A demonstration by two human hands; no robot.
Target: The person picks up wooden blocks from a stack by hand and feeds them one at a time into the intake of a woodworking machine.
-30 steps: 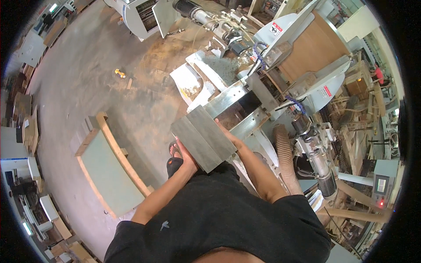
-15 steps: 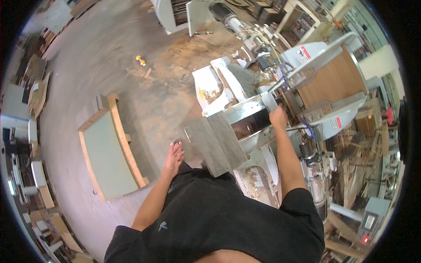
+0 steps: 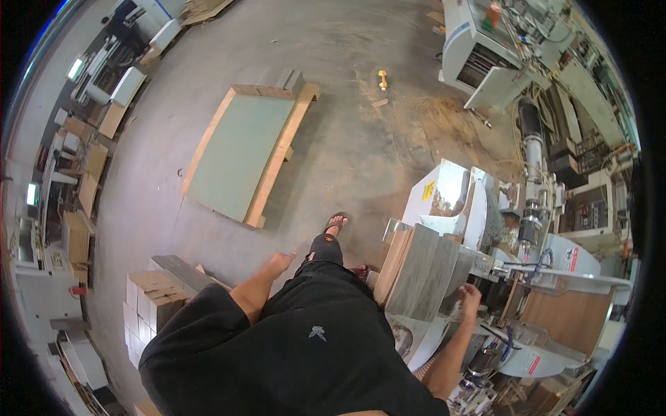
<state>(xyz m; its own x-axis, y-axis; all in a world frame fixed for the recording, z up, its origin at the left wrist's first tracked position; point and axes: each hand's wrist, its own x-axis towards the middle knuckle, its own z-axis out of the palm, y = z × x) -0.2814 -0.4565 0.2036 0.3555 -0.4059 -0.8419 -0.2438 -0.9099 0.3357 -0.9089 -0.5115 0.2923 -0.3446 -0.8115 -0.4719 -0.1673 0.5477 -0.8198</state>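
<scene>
View from the head camera, looking down on a workshop floor. The person's right hand (image 3: 470,297) is resting its fingers against the lower right edge of a grey board (image 3: 424,270), which is leaning upright beside a white machine (image 3: 451,204); the fingers are curled loosely on the edge, and whether they are clasping it or only touching it cannot be told. Thin brown boards (image 3: 392,262) are standing just behind the grey board on its left side, touching it. The left hand (image 3: 281,263) is hanging open and holding nothing, well apart from the board, above the grey concrete floor (image 3: 347,125). A sandalled foot (image 3: 336,223) is showing ahead of the dark clothing. A yellow rectangular label (image 3: 428,191) is sitting on the white machine's upper left face, and a red and white label (image 3: 573,259) is sitting on a white panel to the right; a further red and white label (image 3: 533,365) is lying lower right on the pale guard near a brown wooden panel (image 3: 569,319). A stack of tan cardboard boxes (image 3: 149,298) is standing at the lower left, beside the left forearm. A pale green panel in a wooden frame (image 3: 243,156) is lying flat on the floor, well apart from both hands, and a small yellow object (image 3: 381,78) is lying farther up the floor.
</scene>
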